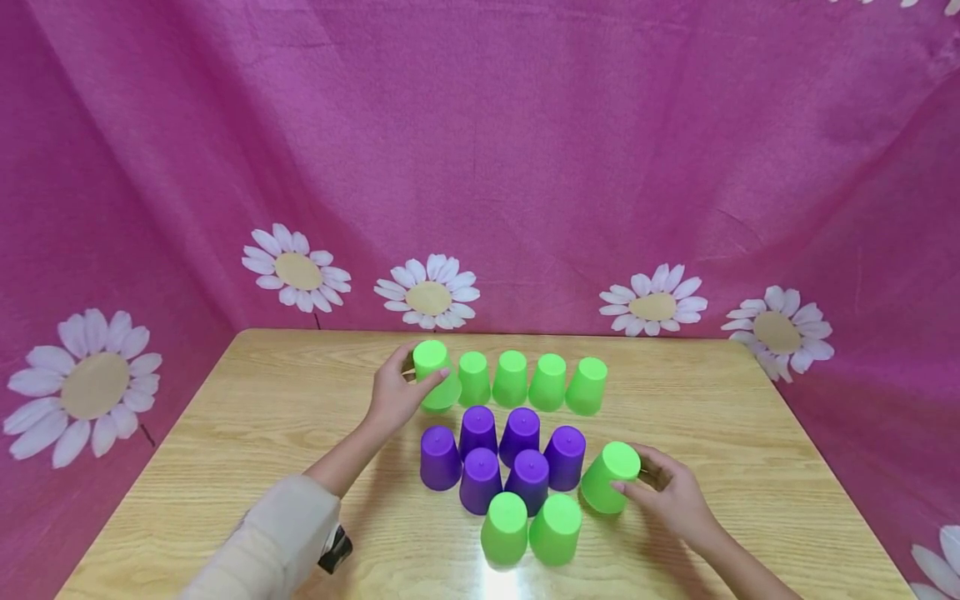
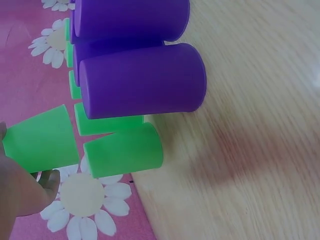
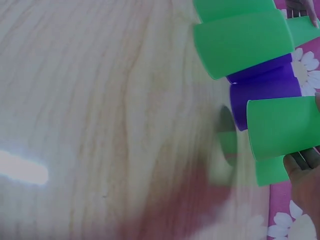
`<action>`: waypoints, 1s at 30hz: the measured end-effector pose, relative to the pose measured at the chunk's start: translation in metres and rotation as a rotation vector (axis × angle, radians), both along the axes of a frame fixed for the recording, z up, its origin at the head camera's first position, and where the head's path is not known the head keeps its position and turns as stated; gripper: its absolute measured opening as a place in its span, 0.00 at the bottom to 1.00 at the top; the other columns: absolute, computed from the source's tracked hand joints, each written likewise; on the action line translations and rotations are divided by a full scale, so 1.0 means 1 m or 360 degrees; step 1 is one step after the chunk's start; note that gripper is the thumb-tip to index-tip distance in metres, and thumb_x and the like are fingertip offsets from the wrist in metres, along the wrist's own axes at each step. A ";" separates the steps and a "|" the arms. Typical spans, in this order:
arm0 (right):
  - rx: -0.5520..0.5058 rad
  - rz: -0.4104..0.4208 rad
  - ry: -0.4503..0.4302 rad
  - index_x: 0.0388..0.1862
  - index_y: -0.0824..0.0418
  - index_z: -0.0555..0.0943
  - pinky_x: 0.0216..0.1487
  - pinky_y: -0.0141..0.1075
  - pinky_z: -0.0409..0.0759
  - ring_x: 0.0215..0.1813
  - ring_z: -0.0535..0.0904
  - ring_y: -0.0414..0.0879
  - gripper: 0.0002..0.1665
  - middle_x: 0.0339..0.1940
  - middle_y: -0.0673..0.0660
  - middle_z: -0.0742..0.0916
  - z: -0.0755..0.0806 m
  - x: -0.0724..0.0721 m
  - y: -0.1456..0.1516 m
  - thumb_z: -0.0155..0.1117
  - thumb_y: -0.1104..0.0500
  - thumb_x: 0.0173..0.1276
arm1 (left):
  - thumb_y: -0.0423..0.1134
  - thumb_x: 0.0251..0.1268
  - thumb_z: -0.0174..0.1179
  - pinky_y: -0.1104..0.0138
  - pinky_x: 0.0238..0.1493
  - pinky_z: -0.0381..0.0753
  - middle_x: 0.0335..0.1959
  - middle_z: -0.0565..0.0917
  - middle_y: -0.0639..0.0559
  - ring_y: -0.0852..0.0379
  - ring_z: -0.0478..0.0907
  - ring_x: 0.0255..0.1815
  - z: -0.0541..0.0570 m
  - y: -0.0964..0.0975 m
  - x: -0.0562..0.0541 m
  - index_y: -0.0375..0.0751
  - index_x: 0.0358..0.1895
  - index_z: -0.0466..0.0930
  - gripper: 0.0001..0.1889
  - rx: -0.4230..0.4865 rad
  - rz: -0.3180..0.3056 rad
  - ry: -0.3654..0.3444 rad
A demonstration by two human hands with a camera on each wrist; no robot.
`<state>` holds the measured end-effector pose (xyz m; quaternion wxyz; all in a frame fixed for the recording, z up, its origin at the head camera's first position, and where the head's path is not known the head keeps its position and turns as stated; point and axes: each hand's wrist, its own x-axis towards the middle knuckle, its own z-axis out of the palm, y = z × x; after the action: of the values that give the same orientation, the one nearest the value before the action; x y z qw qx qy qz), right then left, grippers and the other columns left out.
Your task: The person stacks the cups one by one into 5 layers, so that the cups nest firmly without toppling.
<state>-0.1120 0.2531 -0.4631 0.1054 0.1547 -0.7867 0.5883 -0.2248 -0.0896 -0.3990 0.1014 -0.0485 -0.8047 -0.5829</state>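
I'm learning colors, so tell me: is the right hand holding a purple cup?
No, in the head view the right hand holds a green cup.

A magenta cloth (image 1: 525, 167) printed with white, yellow-centred daisies (image 1: 428, 297) hangs behind and beside a wood-grained table (image 1: 262, 417).

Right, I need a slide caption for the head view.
Left hand and right hand each hold a green cup near six inverted purple cups on a wood-grain table.
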 end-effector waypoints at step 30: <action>-0.0125 -0.0429 0.0055 0.52 0.78 0.72 0.47 0.16 0.76 0.44 0.78 0.24 0.25 0.41 0.31 0.82 0.036 -0.033 0.008 0.64 0.76 0.54 | 0.34 0.51 0.67 0.55 0.52 0.80 0.50 0.80 0.33 0.40 0.76 0.52 0.006 0.013 -0.023 0.33 0.57 0.72 0.27 0.0034 0.0116 -0.0004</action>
<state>-0.1449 0.2609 -0.4274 0.2030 0.0537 -0.7748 0.5964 -0.2479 -0.0764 -0.3930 0.1220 -0.0171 -0.7997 -0.5876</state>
